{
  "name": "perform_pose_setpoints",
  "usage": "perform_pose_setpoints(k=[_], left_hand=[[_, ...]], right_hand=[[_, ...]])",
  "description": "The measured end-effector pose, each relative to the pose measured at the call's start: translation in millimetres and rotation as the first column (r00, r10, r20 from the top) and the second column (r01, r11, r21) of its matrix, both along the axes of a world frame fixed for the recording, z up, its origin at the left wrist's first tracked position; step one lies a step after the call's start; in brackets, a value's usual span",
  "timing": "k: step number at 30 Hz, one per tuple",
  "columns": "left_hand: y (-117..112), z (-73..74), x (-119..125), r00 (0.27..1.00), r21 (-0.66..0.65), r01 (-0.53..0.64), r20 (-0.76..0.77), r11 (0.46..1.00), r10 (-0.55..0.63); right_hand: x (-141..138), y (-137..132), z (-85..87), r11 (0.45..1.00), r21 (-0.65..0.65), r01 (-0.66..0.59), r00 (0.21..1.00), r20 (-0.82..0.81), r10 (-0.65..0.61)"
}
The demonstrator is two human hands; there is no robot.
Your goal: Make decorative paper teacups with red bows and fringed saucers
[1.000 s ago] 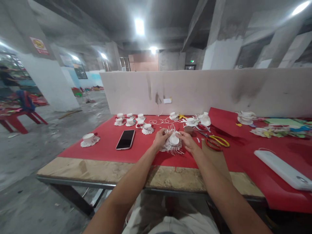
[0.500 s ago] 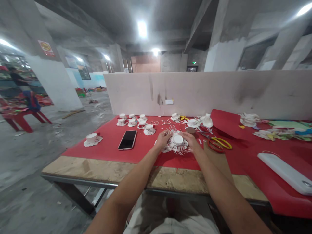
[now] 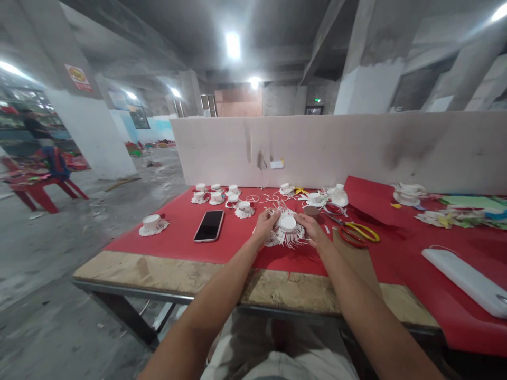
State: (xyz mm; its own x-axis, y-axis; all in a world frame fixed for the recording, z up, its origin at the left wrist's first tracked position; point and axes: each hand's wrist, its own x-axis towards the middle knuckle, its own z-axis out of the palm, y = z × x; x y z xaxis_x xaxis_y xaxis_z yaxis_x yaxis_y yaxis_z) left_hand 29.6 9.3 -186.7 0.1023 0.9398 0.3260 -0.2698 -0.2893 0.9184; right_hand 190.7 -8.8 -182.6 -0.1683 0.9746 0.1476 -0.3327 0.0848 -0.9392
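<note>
Between my two hands is a white paper piece with a round, cup-like centre and a fringe of thin cut strips. My left hand pinches its fringe on the left side. On the opposite side, the fingers of my right hand are closed on the fringe too. Part of another white fringed piece shows below my left hand, mostly hidden. Just right of my right hand lie a round brown disc and scissors with red and yellow handles.
Several white cup-like paper pieces stand at the back left, one more near the left edge. A phone lies on the red sheet. A white oblong device is at right. A pale board borders the back.
The fringed piece has tilted slightly between my hands, and its strips lie a little differently. Both hands keep their hold. The whole view has shifted slightly.
</note>
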Motion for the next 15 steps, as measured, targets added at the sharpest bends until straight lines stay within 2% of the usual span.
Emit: perform_pose_setpoints(k=[3,9,15], left_hand=[[1.4,0.1,-1.3,0.999,-0.006,0.052,-0.003,0.999,-0.053],[4.7,3.0,-4.3,0.999,-0.006,0.015,0.044,1.000,-0.014],[0.6,1.8,-2.5,0.999,-0.033,0.027,0.028,0.999,-0.027]], right_hand=[[0.8,-0.9,2.0,1.000,0.006,0.016,1.000,-0.012,-0.016],[1.6,0.8,-0.3,1.000,0.003,0.023,1.000,0.006,-0.023],[0.0,6.3,-2.4,0.991,0.033,0.128,0.992,-0.012,-0.128]])
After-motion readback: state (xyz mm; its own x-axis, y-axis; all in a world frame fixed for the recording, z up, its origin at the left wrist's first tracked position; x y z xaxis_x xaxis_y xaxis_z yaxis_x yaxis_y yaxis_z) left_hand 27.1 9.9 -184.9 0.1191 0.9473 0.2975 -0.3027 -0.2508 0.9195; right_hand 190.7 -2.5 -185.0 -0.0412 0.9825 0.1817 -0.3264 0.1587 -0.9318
